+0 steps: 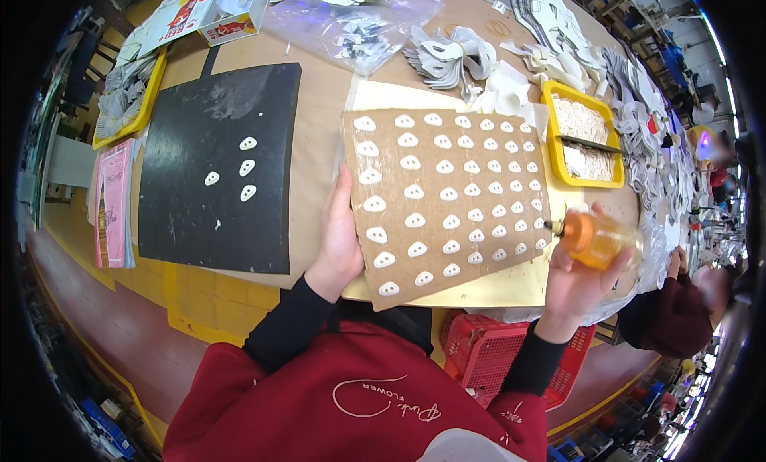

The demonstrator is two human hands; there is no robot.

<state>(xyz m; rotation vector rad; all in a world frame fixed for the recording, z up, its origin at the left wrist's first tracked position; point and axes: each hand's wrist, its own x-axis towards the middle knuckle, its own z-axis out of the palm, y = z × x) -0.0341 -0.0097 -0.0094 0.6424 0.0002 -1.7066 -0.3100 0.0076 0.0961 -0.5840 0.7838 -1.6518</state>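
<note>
Holding orange-capped bottle (597,237) in right hand (576,285); yellow tray (558,163) holds pale strips.

Factory workshop, looks like shoe or garment parts assembly. Long worktable (319,87) crowded with stacks of grey-white die-cut pieces (451,55), yellow trays (550,143) of small parts, a brown card sheet (447,199) set with rows of small white pieces, a black mat (199,215) holding 4 more. Red plastic crate (487,354) under the table. Another person (678,302) sits at the same bench (production-line seating).
</note>
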